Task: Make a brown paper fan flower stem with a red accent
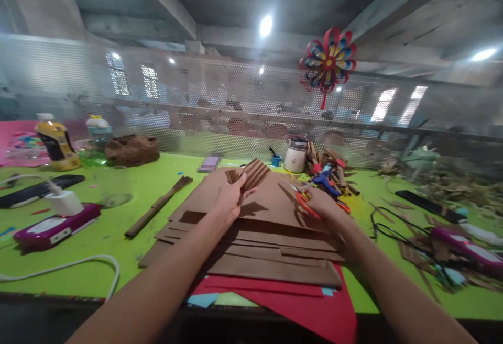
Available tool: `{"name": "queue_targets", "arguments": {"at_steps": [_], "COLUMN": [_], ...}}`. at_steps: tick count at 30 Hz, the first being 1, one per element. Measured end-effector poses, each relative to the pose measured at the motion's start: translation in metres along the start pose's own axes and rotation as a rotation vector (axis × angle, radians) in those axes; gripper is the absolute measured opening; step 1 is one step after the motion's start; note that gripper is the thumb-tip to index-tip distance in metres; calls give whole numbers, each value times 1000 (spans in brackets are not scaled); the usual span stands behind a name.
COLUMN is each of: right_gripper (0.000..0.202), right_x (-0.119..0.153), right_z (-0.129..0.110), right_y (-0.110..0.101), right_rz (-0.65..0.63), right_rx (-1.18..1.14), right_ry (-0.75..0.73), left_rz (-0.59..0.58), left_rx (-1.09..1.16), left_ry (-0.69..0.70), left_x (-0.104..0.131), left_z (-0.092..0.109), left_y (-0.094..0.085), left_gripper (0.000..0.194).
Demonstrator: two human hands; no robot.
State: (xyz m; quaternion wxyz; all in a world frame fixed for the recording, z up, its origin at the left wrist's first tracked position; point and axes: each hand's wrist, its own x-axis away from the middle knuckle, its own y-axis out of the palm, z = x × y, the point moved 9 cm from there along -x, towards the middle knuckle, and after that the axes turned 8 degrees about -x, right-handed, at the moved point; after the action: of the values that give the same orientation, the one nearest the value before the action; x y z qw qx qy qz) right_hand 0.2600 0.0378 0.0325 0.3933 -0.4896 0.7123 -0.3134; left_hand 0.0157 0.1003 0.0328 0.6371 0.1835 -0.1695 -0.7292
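Observation:
My left hand [231, 197] is closed around a pleated piece of brown paper [257, 171], its striped folds fanning out beyond the fingers. Scissors with orange handles [306, 207] sit in the grip of my right hand [323, 203], blades pointing up and left, apart from the pleated paper. Below both hands lies a stack of brown paper sheets [271, 267], with some edges cut or folded. Red paper [314, 310] shows under the stack at the front edge of the table.
A rolled brown paper stick [157, 209], a clear cup [113, 188] and a purple power strip [58, 226] are at left. Behind my right hand are blue-handled scissors [328, 182] and a white jar [295, 156]. Black cables [387, 229] and paper scraps lie at right.

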Motion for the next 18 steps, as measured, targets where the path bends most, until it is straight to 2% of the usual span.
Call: {"name": "queue_targets", "arguments": {"at_steps": [2,4,7,9,12,15,18], "right_gripper": [32,38,49,49,43,34,34], "right_x": [2,8,21,28,35,39,41], "right_z": [-10,-25,-53,-64,-76,-85,-89], "right_y": [-4,-4,7,18,28,29,26], "right_rz": [11,-22,-167,-225,-196,-117,-69], "right_rx": [-99,-348,-818,-933,-853,-657,-565], "right_ry": [-21,-66,-142,-124,-111,-158,-194], "left_rz": [13,49,97,93,67,25,2], "left_rx": [13,17,42,66,101,140,118], "left_ry": [-9,-27,-29,-21,-24,-13,-13], "left_x": [0,0,-2,-3,0,6,11], "left_z": [3,4,5,5,4,7,10], "left_y": [-2,-6,-11,-10,-3,6,12], "left_gripper": [14,14,13,13,14,12,13]}}
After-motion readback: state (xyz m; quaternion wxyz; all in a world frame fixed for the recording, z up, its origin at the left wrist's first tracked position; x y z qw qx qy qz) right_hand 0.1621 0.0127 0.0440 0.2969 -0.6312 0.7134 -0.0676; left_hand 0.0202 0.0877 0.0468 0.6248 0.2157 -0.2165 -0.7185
